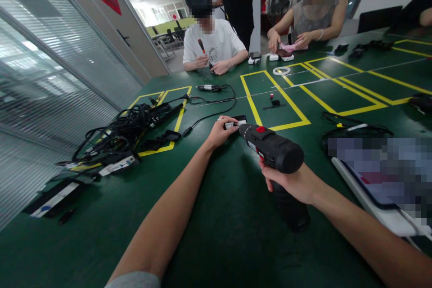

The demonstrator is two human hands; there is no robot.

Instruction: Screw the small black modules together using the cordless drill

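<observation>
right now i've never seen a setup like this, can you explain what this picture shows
There is no machine arm here. This single picture comes from a camera worn on a person's head, looking forward and down at their bare hands. The right hand grips a black drill; its tip meets or nearly meets a small piece at the fingertips of the left hand. On the green table, tangled black cables lie to the left. Across it, a person in a white shirt holds a screwdriver.
</observation>
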